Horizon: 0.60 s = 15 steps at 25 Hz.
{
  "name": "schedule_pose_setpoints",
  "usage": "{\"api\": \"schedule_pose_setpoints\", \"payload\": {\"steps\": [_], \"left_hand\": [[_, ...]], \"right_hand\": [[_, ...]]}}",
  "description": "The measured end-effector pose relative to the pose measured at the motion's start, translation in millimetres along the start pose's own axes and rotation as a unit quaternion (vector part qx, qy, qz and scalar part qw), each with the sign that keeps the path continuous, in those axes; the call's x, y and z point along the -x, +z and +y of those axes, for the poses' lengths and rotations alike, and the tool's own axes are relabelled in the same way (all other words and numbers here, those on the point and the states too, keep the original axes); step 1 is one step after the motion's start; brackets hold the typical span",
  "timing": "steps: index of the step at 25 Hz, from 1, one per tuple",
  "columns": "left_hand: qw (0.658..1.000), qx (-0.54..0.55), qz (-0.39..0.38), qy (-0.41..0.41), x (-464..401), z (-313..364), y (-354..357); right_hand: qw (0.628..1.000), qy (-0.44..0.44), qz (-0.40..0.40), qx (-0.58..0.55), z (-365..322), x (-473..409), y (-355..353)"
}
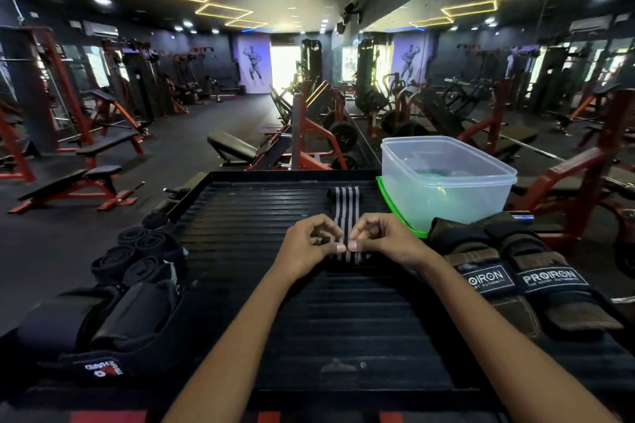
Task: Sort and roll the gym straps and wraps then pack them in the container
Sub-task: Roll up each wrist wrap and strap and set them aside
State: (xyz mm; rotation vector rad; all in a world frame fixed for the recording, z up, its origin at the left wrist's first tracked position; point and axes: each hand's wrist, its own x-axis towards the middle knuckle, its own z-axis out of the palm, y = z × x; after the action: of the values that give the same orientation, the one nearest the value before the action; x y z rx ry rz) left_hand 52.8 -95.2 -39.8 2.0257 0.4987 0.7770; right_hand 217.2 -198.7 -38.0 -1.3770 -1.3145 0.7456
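A black wrap with grey stripes point(344, 206) lies stretched away from me on the ribbed black platform point(261, 216). My left hand point(311, 244) and my right hand point(385, 239) both pinch its near end, thumbs almost touching. A clear plastic container point(446, 182) stands at the far right on a green lid point(395, 213). Several rolled black wraps point(137, 256) sit in a cluster at the left edge.
Two brown and black PROIRON gloves point(515, 275) lie to the right of my hands. Black padded straps point(103, 323) are piled at the near left. Beyond the platform stand red gym benches, racks and a mirrored wall.
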Motion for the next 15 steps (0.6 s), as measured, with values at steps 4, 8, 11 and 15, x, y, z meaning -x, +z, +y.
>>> {"api": "schedule_pose_setpoints", "payload": {"steps": [4, 8, 11, 15], "left_hand": [[0.999, 0.029, 0.034, 0.026, -1, -1, -1], [0.996, 0.063, 0.06, 0.017, -2, -2, -3], [0.991, 0.105, 0.082, -0.013, -3, 1, -5], [0.986, 0.141, 0.085, -0.035, -2, 2, -3]], "right_hand": [[0.999, -0.004, 0.033, -0.032, -2, -1, -2], [0.999, 0.015, -0.01, 0.047, -4, 0, -13], [0.992, -0.002, 0.035, 0.125, -9, 2, -18], [0.954, -0.049, 0.105, 0.278, -18, 4, -17]]}}
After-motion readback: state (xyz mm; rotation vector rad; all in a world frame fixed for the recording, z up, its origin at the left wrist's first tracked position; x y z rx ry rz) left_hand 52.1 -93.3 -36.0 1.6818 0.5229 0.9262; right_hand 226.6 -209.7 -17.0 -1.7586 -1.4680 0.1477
